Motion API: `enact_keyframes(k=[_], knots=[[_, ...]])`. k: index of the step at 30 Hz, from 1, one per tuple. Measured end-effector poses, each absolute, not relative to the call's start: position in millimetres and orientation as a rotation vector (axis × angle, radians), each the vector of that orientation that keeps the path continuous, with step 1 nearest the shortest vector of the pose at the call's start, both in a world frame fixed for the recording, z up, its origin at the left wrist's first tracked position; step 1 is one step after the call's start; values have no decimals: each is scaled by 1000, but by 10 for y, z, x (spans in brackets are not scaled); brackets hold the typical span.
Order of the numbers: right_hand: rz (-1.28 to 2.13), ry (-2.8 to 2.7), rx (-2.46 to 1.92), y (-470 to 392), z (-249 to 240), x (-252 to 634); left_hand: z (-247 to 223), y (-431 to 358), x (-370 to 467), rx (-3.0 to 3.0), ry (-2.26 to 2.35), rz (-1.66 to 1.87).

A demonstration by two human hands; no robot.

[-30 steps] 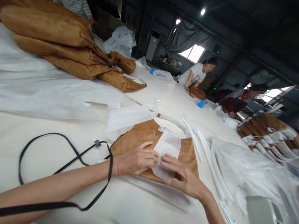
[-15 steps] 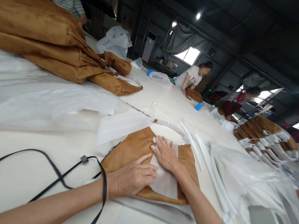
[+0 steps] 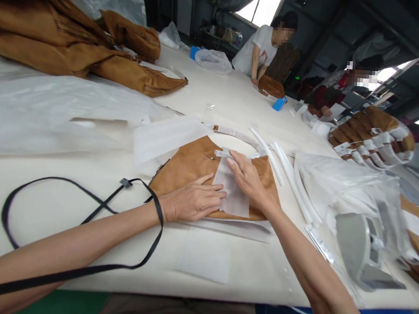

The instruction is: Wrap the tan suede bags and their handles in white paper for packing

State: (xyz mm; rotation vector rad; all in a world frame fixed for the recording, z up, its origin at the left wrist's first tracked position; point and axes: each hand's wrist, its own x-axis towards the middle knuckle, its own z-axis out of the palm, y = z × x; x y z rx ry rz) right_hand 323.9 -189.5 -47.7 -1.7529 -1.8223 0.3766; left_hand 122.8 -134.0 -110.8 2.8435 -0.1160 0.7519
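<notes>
A tan bag (image 3: 180,169) lies flat on the table, with a small metal zipper pull on its face and its wrapped strap (image 3: 238,132) looped behind it. Across its middle runs a strip of white tissue paper (image 3: 233,201). My left hand (image 3: 192,199) rests palm down on the bag, fingers stretched onto the paper's left edge. Higher up, my right hand (image 3: 245,178) lies on the paper with its fingers extended near the top edge. Neither hand grips anything. More white sheets (image 3: 169,140) show behind and below the bag. A black cord (image 3: 162,220) loops over my left forearm.
Several tan bags (image 3: 70,42) are piled at the far left; more wrapped bags (image 3: 372,132) stand at the right. White foam tubes (image 3: 292,182), clear plastic (image 3: 344,181) and a grey tape dispenser (image 3: 357,253) lie to the right. Two people (image 3: 262,48) work across the white table (image 3: 116,260).
The view has tipped downward, so the table's front edge now shows. My right hand has shifted slightly on the tissue paper, whose top edge now looks folded over. My left hand stays on the bag.
</notes>
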Motion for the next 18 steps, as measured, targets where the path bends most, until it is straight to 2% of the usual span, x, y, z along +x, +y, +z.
enact_keyframes(k=[3, 6, 8, 13, 18], knots=[[171, -1753, -1547, -2689, -449, 3103, -1097, -1340, 1229, 2811, -147, 695], [412, -2067, -1491, -3405, -646, 2955, -1101, -1335, 1241, 2785, -167, 669], [444, -2240, -1565, -3676, -852, 2907, -1106, -1335, 1251, 2785, -158, 660], [342, -2356, -1551, -3769, -1268, 2969, -1114, -1341, 1255, 2813, -150, 647], [103, -2176, -1347, -3651, -1397, 3000, -1101, -1328, 1256, 2825, -141, 634]])
